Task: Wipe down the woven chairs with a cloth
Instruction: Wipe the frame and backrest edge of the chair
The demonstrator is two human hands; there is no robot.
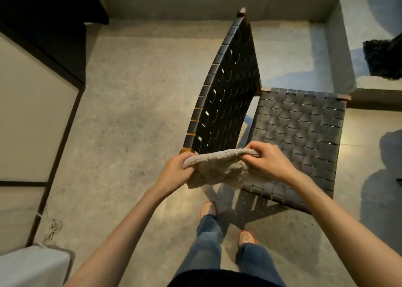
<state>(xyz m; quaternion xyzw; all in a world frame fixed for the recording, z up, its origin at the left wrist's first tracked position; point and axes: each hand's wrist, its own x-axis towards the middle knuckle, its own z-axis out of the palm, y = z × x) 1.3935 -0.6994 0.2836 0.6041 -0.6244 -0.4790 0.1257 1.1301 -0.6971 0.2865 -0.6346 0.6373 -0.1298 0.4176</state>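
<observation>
A black woven chair stands right in front of me, seen from above, with its backrest on the left and its seat on the right. I hold a beige fluffy cloth stretched between both hands, just above the near corner of the chair. My left hand grips the cloth's left end. At the cloth's right end, my right hand grips it over the seat's near edge. The cloth hangs in a fold below my fingers.
Grey stone floor lies to the left of the chair. A dark-framed cabinet lines the left side, with a cord on the floor beside it. A low step and a dark furry cushion sit at the far right. My feet stand just behind the chair.
</observation>
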